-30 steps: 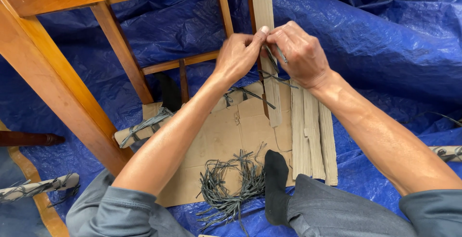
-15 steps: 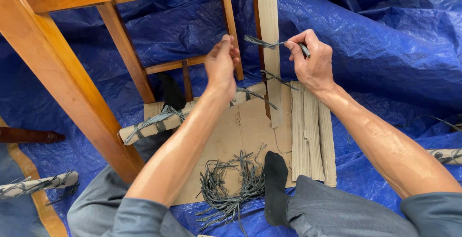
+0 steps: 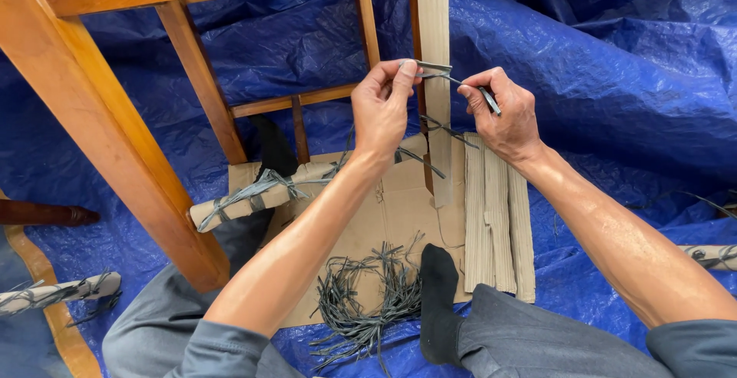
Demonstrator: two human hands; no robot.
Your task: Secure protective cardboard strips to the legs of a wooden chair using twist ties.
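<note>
Fingers of left hand (image 3: 381, 109), back from apart, and right hand (image 3: 503, 113) pinch grey string (image 3: 434, 69) taut across cardboard strip (image 3: 433, 33).

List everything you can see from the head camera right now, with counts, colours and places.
Wooden furniture frame: one, orange-brown, left and top.
Cardboard strip on leg: one, tan, upright, top centre.
Grey strap: one, stretched between both hands.
Tarp: one, blue, underneath everything.
Flat cardboard sheet: one, tan, centre.
Loose cardboard strips: about three, tan, right of sheet.
Strap bundle: one, dark grey, bottom centre.
Wrapped rolls: three visible, tan, grey ties.
Sock foot: one, black.
Left hand, right hand: pinching the strap.
</note>
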